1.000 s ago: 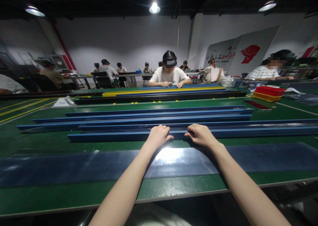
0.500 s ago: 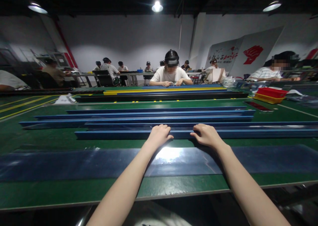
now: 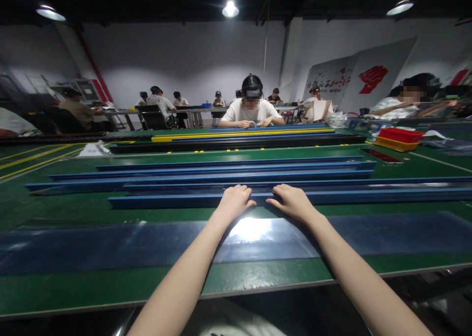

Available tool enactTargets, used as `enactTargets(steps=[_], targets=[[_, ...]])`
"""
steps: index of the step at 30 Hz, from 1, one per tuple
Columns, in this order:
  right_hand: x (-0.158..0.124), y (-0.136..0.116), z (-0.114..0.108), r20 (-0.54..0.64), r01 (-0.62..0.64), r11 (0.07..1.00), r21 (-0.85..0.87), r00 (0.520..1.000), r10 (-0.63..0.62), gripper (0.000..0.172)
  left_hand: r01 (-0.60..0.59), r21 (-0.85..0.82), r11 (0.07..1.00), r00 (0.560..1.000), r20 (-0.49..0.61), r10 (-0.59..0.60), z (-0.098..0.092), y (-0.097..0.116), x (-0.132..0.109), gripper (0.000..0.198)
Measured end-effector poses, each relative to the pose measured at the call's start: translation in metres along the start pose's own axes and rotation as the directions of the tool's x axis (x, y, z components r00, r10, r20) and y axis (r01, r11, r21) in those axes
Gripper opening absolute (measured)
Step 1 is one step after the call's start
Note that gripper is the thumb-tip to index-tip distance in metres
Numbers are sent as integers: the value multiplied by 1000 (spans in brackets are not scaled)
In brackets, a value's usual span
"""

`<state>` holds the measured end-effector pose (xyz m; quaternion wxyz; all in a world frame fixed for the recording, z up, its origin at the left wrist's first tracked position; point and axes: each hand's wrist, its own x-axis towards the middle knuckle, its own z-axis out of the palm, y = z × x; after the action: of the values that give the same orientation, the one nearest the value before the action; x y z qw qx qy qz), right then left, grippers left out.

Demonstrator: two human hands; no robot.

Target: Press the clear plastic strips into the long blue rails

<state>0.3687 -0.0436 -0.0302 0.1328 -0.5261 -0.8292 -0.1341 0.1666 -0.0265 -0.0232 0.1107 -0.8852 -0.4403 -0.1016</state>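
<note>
A long blue channel-shaped rail (image 3: 177,200) lies across the green table in front of me. My left hand (image 3: 236,199) is closed over it, with the fingers bent over the top into the channel and the thumb on the near side. Close by on the right, my right hand (image 3: 293,202) grips the same rail in a like way; its fingertips are partly hidden. Between my forearms and beyond them stretches a flat, shiny clear plastic strip (image 3: 110,245), nearer to me than the rail.
Several more blue rails (image 3: 81,184) lie behind the held one. Farther back are black rails (image 3: 236,143) and yellow rails (image 3: 206,135), with a person (image 3: 252,110) seated beyond. A red and yellow bin (image 3: 398,138) and a phone-like red slab (image 3: 380,155) sit at right.
My right hand has slid left along the rail, closer to my left hand. My left hand keeps its place on the rail.
</note>
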Motion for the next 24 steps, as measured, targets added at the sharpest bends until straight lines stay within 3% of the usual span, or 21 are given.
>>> enactTargets(steps=[8, 24], targets=[[3, 5, 0, 0, -15, 998, 53, 1000, 15, 34, -2, 17, 1000, 1000, 1, 2, 0, -1, -1, 25], [-7, 18, -12, 52, -108, 993, -50, 993, 110, 31, -19, 16, 1000, 999, -45, 20, 1, -3, -1, 28]])
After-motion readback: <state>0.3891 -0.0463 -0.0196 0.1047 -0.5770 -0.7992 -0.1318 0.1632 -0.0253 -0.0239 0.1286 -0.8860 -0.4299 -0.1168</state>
